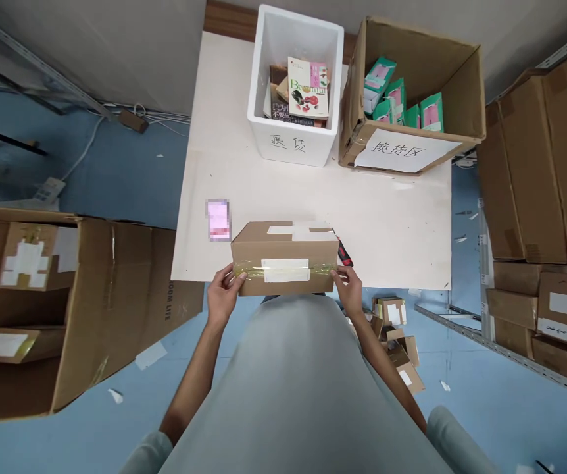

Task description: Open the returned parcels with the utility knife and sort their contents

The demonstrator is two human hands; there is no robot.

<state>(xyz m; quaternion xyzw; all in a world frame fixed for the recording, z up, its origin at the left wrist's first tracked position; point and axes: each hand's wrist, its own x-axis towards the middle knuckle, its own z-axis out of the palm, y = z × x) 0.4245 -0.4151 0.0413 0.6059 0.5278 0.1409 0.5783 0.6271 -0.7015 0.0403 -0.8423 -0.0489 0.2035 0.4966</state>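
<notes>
A taped cardboard box (285, 250) with white labels on its top and near side sits at the table's front edge, tilted a little toward me. My left hand (225, 289) grips its left end, the thumb on the near side by the clear tape. At the opposite end my right hand (348, 286) pinches the corner in the same way. A red and black box cutter (345, 253) lies on the table just behind the right end, partly hidden by the box. Left of the box lies a phone (219, 220) with a blurred pink screen.
On the white table (392, 224) stand a white foam bin (293, 141) of books and an open carton (414, 148) holding green and pink packets. A large carton (110, 289) with parcels stands at left. Discarded boxes (396, 342) lie on the floor; stacked cartons (535, 171) fill the right.
</notes>
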